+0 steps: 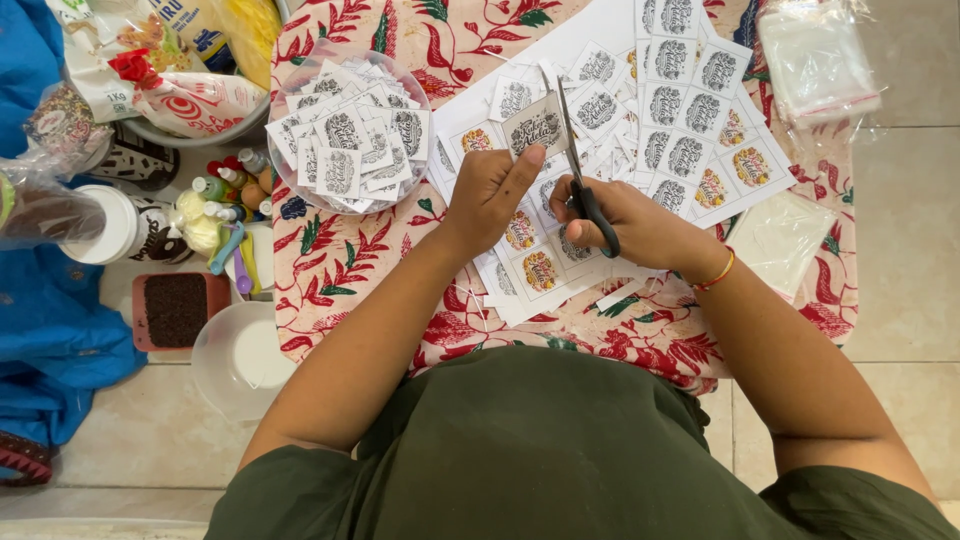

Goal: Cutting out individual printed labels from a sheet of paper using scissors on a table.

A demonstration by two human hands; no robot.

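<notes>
While the left hand pinches a small paper label up between thumb and fingers, the right hand grips black scissors, blades pointing away beside the label, above printed sheets on the table.

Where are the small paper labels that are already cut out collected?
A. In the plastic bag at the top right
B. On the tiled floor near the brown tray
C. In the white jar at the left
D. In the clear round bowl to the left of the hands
D: the clear round bowl holds a heap of cut paper labels, while the left hand pinches one label and the right hand works the scissors.
</notes>
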